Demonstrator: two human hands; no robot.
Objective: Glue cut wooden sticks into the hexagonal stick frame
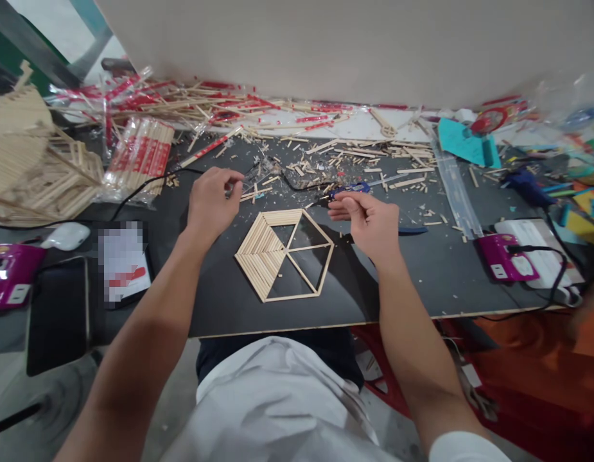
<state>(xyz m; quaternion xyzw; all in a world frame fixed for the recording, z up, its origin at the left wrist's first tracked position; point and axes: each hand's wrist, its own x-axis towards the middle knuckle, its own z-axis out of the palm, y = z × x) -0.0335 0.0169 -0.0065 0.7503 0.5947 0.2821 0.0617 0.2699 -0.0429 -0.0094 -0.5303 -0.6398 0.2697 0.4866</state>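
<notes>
A hexagonal frame of thin wooden sticks [299, 296] lies flat on the dark table in front of me. Its left side is filled with close rows of sticks, its upper section partly, and its right sections are bare spokes. My left hand [212, 200] hovers above and left of the frame, fingers curled into a pinch; whatever may be between the fingertips is too small to make out. Over the frame's upper right side is my right hand [366, 221], fingers stretched out and slightly bent, with nothing visible in them. A blue tool [350, 190] with a black cord lies just behind it, partly covered.
Offcuts and short sticks [374, 157] litter the back of the table. Packed sticks [141, 154] and a stick-built model [24, 154] stand left. Phones [58, 314], a purple power socket [506, 258] and a blue blade-like piece [413, 230] also lie around. A black cord [147, 183] crosses the left side.
</notes>
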